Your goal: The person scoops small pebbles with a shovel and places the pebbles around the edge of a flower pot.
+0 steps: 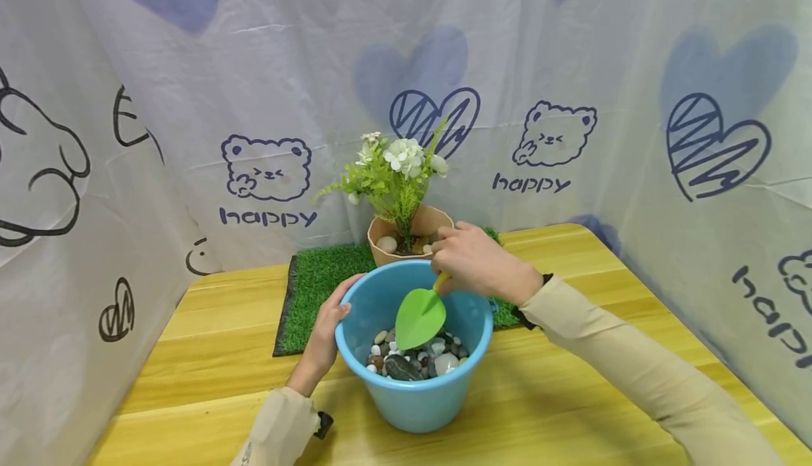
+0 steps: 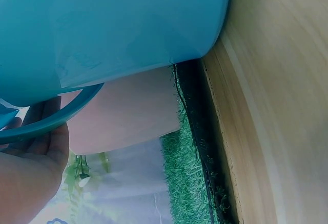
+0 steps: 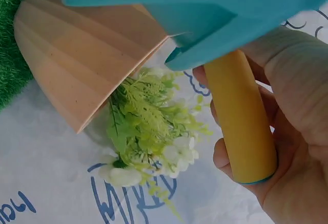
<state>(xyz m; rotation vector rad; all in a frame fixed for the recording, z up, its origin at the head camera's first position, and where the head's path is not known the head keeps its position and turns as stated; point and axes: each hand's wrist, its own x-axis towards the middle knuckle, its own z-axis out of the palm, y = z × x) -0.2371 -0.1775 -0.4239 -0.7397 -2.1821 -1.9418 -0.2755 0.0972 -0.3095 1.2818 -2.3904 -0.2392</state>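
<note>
A light-blue bucket stands on the table, with mixed pebbles at its bottom. My left hand holds its left side, thumb over the rim; the left wrist view shows the fingers behind the blue rim. My right hand grips a small garden trowel by its yellow handle. The trowel's green blade points down inside the bucket, over the stones. Right behind the bucket is a beige flowerpot with white flowers, green leaves and a few stones in it.
Under the pot lies a green artificial grass mat with a dark edge, partly hidden by the bucket. The wood-grain table reaches back to white hanging sheets printed with hearts and bears, which enclose it at the back and sides.
</note>
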